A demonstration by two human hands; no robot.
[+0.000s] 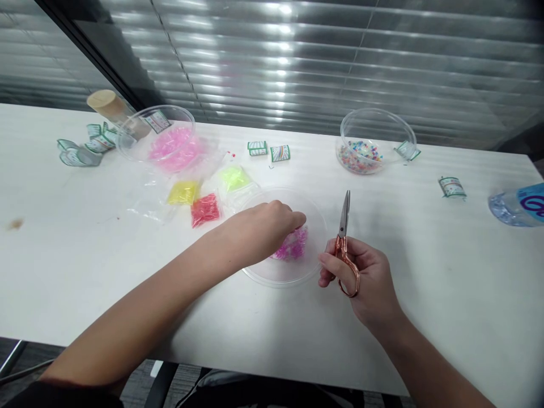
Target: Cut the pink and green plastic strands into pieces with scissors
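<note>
Forearms (170, 300) foremost; left hand (267, 229) curls over pink beads (295, 246), any hold hidden; right hand (372, 277) clasps scissors (343, 225); bottle (521, 205) cut off.

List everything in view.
Dish: one, clear, centre
Bits: many, magenta, in dish
Scissors: one, copper and silver, beside dish
Packets: three, yellow, red, lime, left
Plastic: uncounted, clear, left
Bowls: two, clear, back
Bowl contents: many, pink left, multicoloured right
Wrappers: several, green and white, scattered
Bottle: one, blue, clear, right
Jar: one, tan top, back left
Blinds: two sections, grey, behind
Table: one, white, beneath
Chair: one, black, bottom
Left fingers: one hand, over bits
Right fingers: one hand, on scissors
</note>
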